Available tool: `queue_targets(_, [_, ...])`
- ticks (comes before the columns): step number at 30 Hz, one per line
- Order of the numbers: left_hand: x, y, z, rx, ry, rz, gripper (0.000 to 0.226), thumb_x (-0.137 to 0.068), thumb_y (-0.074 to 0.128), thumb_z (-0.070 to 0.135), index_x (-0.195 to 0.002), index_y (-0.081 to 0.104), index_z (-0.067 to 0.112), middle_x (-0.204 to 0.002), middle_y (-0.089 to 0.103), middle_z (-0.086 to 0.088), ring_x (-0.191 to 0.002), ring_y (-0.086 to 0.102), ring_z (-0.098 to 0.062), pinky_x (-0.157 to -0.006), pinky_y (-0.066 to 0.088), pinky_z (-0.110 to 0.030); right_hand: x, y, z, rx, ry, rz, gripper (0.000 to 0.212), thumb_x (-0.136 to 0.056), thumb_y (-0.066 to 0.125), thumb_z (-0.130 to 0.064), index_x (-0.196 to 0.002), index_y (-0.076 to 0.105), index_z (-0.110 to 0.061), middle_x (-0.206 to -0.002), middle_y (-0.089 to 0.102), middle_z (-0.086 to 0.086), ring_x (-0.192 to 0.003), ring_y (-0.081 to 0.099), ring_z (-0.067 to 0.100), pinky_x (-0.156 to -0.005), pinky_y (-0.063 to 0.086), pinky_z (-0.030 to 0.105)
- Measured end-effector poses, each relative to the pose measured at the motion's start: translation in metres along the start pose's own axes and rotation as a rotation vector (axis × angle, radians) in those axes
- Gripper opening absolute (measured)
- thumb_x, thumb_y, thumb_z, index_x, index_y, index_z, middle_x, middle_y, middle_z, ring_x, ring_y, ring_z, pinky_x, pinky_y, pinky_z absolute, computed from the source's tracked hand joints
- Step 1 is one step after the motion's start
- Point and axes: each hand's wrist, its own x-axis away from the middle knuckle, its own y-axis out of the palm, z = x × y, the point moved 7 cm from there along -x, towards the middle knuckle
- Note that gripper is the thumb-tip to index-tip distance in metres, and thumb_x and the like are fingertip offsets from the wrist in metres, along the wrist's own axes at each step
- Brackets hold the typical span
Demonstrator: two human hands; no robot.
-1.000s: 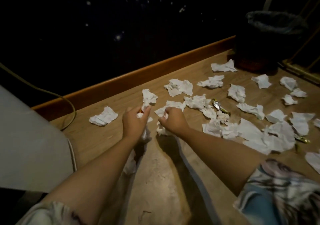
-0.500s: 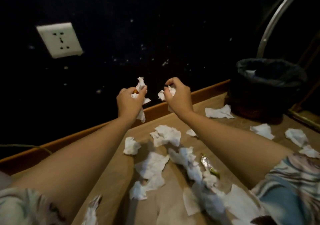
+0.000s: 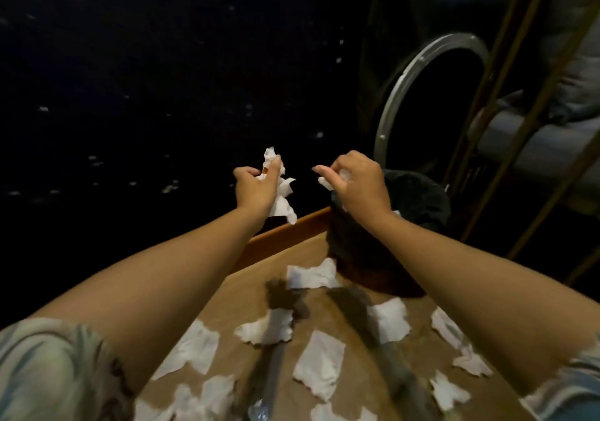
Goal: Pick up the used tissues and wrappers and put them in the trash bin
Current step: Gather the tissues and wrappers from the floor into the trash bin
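Observation:
My left hand [image 3: 255, 188] is raised and closed around a crumpled white tissue [image 3: 281, 193] that hangs below the fingers. My right hand [image 3: 358, 183] grips a smaller white tissue wad [image 3: 326, 182] and hovers over the near rim of the black-lined trash bin [image 3: 418, 199], which stands on the wooden floor [image 3: 279, 258] by the dark wall. Several white tissues lie scattered on the floor below my arms, one [image 3: 310, 274] right at the bin's base. A shiny wrapper [image 3: 258, 412] shows at the bottom edge.
A wooden skirting board [image 3: 289, 235] runs along the dark wall. Behind the bin stands a round metal-rimmed frame [image 3: 406, 86], and thin brass-coloured furniture legs [image 3: 480, 128] rise at the right.
Both hands, each still holding tissue, have moved right and forward toward the bin. My view has swung right, so the wall socket has left the frame and the bin sits under my right hand.

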Motion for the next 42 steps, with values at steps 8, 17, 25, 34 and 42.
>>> queue_targets(8, [-0.021,0.139,-0.048,0.246,-0.416,-0.115,0.064,-0.086,0.060,0.059,-0.121,0.058,0.006,-0.094,0.065,-0.006,-0.092,0.064,-0.029,-0.082,0.054,-0.040,-0.005,-0.040,0.151,-0.016,0.414,0.267,0.038,-0.089,0.064,-0.042,-0.067,0.061,-0.010,-0.072,0.061,0.006,-0.067,0.056,0.017,-0.059,0.042,0.030])
queue_targets(17, [-0.033,0.195,-0.046,0.272,-0.322,-0.132,0.058,-0.078,0.066,0.063,-0.101,0.060,0.009,-0.097,0.068,-0.006,-0.086,0.065,-0.020,-0.077,0.050,-0.033,0.007,-0.010,0.212,-0.261,0.737,0.135,0.045,-0.093,0.046,-0.058,-0.095,0.059,-0.014,-0.091,0.060,0.001,-0.080,0.055,0.011,-0.063,0.039,0.022])
queue_targets(25, [-0.014,0.223,-0.020,0.246,-0.189,-0.379,0.038,-0.088,0.057,0.056,-0.072,0.054,0.021,-0.079,0.062,-0.004,-0.075,0.061,-0.020,-0.085,0.052,-0.036,0.034,-0.017,0.195,-0.237,0.683,0.282,0.032,-0.103,0.038,-0.032,-0.098,0.061,-0.010,-0.082,0.056,0.007,-0.073,0.051,0.015,-0.059,0.036,0.023])
queue_targets(34, [0.032,0.179,0.009,-0.105,0.112,-0.465,0.034,-0.099,0.046,0.045,-0.091,0.062,0.015,-0.089,0.064,-0.007,-0.087,0.061,-0.022,-0.082,0.048,-0.035,0.052,-0.043,0.127,-0.102,0.578,0.289,0.018,-0.097,0.044,-0.017,-0.103,0.061,-0.017,-0.105,0.062,0.006,-0.097,0.058,0.020,-0.084,0.049,0.034])
queue_targets(42, [0.056,0.031,-0.001,-0.349,0.262,-0.464,0.035,-0.096,0.059,0.027,-0.125,0.058,0.008,-0.121,0.060,-0.009,-0.108,0.057,-0.019,-0.079,0.049,-0.020,0.074,-0.005,0.000,-0.119,0.389,0.077,0.020,-0.092,0.054,-0.012,-0.110,0.061,-0.009,-0.109,0.064,0.007,-0.101,0.058,0.017,-0.087,0.047,0.026])
